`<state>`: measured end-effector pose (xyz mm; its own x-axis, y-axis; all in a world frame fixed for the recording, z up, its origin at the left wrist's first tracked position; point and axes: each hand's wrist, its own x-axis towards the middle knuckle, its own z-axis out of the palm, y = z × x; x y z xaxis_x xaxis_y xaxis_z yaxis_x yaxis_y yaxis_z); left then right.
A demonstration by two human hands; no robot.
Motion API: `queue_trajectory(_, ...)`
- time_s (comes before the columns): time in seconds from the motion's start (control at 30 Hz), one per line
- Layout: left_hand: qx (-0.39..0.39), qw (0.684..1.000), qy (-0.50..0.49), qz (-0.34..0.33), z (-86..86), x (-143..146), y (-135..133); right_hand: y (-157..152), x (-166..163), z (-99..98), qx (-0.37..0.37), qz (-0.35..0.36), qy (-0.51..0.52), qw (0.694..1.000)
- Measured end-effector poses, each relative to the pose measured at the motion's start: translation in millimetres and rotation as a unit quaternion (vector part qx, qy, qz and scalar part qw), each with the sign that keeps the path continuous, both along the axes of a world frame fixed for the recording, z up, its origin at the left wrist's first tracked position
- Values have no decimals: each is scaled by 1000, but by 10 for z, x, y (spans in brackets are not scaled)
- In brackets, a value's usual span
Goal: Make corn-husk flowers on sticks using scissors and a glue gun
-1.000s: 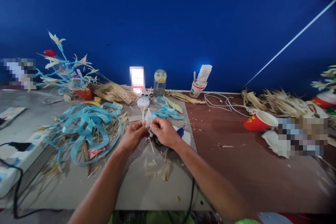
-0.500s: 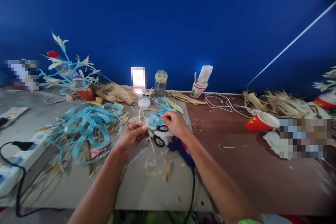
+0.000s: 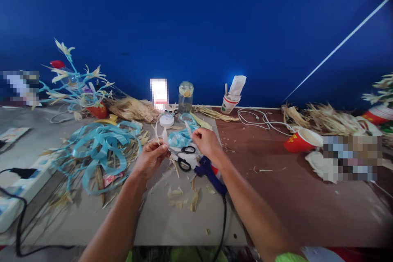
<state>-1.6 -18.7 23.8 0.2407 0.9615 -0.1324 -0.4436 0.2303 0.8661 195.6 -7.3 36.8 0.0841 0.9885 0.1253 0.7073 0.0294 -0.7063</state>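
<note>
My left hand [image 3: 151,157] is closed in a pinch on a small pale husk flower [image 3: 164,135] whose petals stick up above the fingers. My right hand [image 3: 206,142] is closed too, pinching a narrow pale husk strip [image 3: 188,127] just right of the flower. Black-handled scissors [image 3: 184,158] lie on the grey mat [image 3: 159,217] between and below the hands. A blue glue gun [image 3: 209,172] with a black cord lies under my right wrist. Husk scraps [image 3: 184,198] are scattered in front.
A tangle of light blue ribbon [image 3: 101,147] lies left, with a blue-branched flower arrangement [image 3: 76,86] behind it. A glass jar [image 3: 186,97], a paper cup [image 3: 229,104], a white cable [image 3: 260,120] and a tipped red cup [image 3: 302,140] stand further back. A power strip [image 3: 21,184] sits at left.
My hands have separated: the right one moved right and up off the flower and now pinches a separate husk strip. The scissors and glue gun under them came into sight.
</note>
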Motion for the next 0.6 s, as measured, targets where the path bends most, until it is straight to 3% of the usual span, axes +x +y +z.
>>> queue_trajectory(0.17, 22, 997, 72, 8, -84, 48, 21, -42, -129, -34, -40, 25, 2, 999)
queue_trajectory(0.4, 56, 991, 121, -4, -149, 74, 38, -60, -216, -167, 3, 72, -84, 994)
queue_trajectory(0.5, 66, 989, 134, -8, -147, 79, 34, -60, -218, -119, 24, 81, 31, 996)
queue_trajectory(0.6, 68, 987, 149, -11, -138, 98, 26, -83, -253, -57, -23, 111, 216, 970)
